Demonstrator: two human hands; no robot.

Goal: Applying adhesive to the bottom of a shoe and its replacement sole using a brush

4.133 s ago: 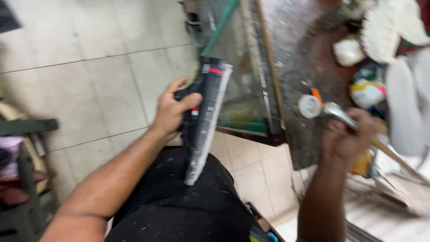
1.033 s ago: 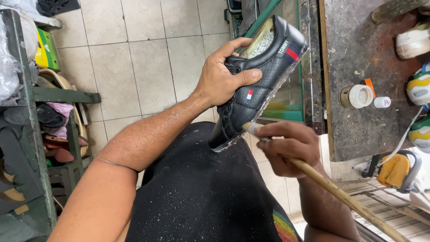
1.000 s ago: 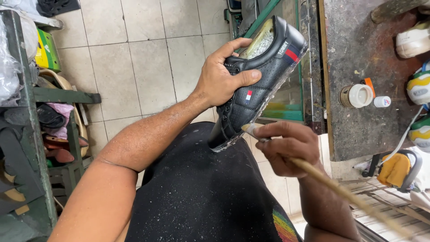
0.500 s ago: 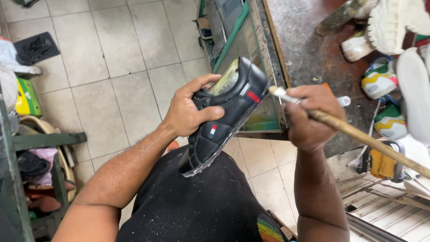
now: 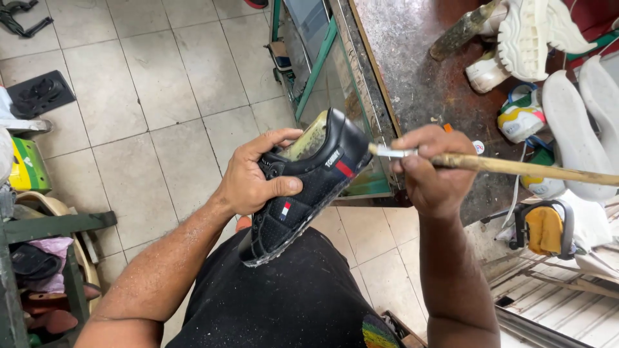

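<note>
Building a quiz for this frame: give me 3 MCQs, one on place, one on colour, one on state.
1. Where is the brush tip?
A. At the shoe's end
B. On the floor
C. In a pot

2. What colour is the shoe upper?
A. White
B. Black
C. Green

3. How is the shoe held?
A. Lying on the bench
B. Hanging from a hook
C. Gripped in the left hand above the lap

Answers:
1 A, the metal ferrule meets the shoe's upper end.
2 B, the upper is black with small red, white and blue patches.
3 C, thumb and fingers wrap it, while the right hand holds the brush.
</note>
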